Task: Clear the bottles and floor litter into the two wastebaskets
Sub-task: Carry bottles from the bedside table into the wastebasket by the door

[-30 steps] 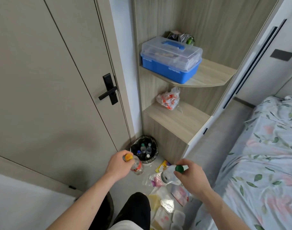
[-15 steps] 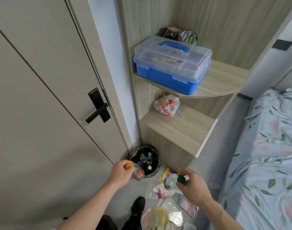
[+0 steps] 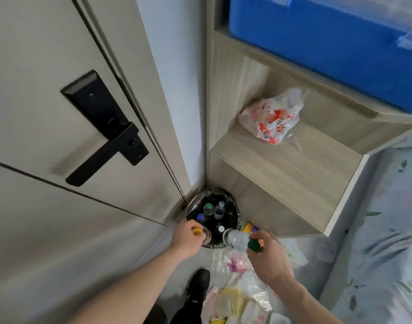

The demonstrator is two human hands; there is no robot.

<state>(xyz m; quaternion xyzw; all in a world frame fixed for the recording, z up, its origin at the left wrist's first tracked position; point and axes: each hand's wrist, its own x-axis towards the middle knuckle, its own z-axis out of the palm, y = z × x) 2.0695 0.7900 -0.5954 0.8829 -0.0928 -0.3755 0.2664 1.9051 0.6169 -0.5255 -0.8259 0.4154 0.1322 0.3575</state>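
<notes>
- Shoe (image 3: pixel 198 282): black, on the floor between the two forearms, nearer than both hands.
- Floor litter (image 3: pixel 242 298): clear bags, pink and yellow wrappers, below and beside the right wrist.
- Left hand (image 3: pixel 185 239): fingers curled round a clear bottle with an orange cap (image 3: pixel 196 231), held at the near rim of the wastebasket.
- Right hand (image 3: pixel 269 256): grasps a clear bottle with a green cap (image 3: pixel 255 245) by its neck; the bottle's base points at the wastebasket rim.
- Wastebasket (image 3: pixel 238 220): black-lined, just beyond both hands, in the corner; several capped bottles stand inside.
- Plastic bag (image 3: pixel 273 115): white and orange, on the shelf (image 3: pixel 289 174) above the right hand.
- Door handle (image 3: pixel 102 157): black, far above the left hand.
</notes>
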